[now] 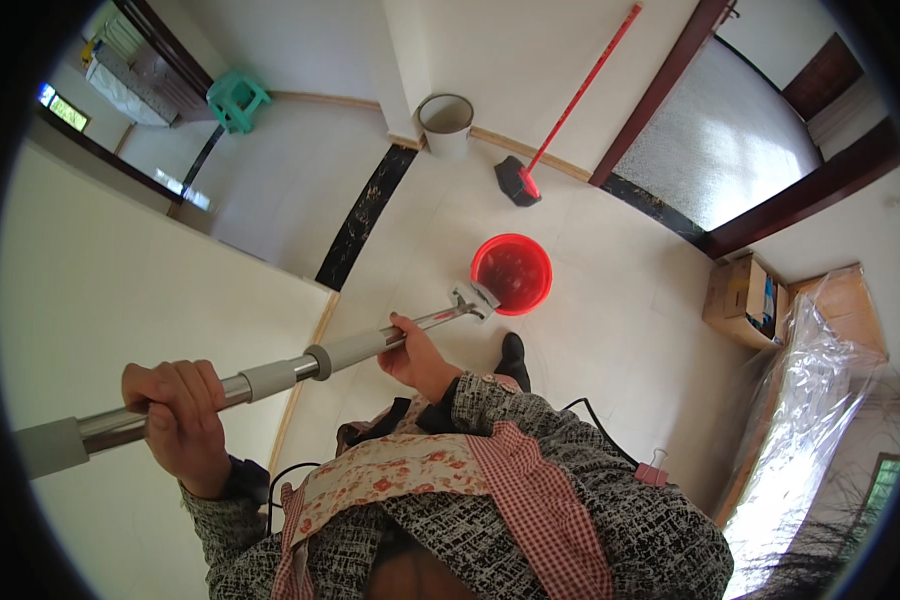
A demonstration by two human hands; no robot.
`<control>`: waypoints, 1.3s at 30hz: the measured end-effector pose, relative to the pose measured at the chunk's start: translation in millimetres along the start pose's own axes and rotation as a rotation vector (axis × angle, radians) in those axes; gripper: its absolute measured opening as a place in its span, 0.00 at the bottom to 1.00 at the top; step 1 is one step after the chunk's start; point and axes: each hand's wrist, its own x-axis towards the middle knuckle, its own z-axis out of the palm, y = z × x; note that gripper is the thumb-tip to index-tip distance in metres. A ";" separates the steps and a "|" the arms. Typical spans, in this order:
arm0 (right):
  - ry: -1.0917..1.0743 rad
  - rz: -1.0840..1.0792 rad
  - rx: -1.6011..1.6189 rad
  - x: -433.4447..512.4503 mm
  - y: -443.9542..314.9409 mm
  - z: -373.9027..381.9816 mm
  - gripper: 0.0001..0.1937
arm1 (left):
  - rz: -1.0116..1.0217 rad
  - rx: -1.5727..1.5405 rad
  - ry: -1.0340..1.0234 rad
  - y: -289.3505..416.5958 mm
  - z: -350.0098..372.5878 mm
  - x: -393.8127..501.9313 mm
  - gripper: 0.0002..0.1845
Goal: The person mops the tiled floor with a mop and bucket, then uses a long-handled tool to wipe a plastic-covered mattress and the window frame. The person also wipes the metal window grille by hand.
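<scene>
My left hand (184, 420) is wrapped around the metal part of a long pole with grey sleeves (277, 379), at the left. Closer to the pole's far end, my right hand (416, 358) grips it with the thumb on top. The pole ends in a metal and grey mop head (475, 301), which overlaps the lower left rim of a red bucket (546, 277); whether they touch is not clear. Dark liquid with light spots or reflections shows inside the bucket, standing on the pale floor.
A broom with a red handle (585, 86) leans on the far wall, beside a whitish bin (446, 141). A green plastic stool (234, 101) stands upper left. At right are a cardboard box (727, 300) and a plastic-wrapped item (802, 405). My dark shoe (513, 356) is below the bucket.
</scene>
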 end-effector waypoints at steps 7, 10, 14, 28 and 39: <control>-0.013 -0.029 -0.014 -11.7 -4.4 13.7 0.12 | 0.076 -0.023 -0.065 10.9 -1.1 19.8 0.14; -0.007 -0.059 -0.005 -13.1 -4.2 14.5 0.12 | 0.151 -0.221 -0.133 23.1 -8.1 26.8 0.17; 0.044 -0.116 0.030 -6.4 -15.7 9.0 0.11 | 0.075 -0.042 -0.200 15.6 7.1 17.8 0.17; -0.076 -0.220 0.260 -5.4 -66.1 -19.6 0.07 | -0.235 -0.009 -0.517 -54.6 90.6 14.4 0.04; -0.007 -1.143 -0.940 72.0 -99.4 -109.1 0.20 | -0.196 0.080 -0.360 12.1 114.8 35.8 0.15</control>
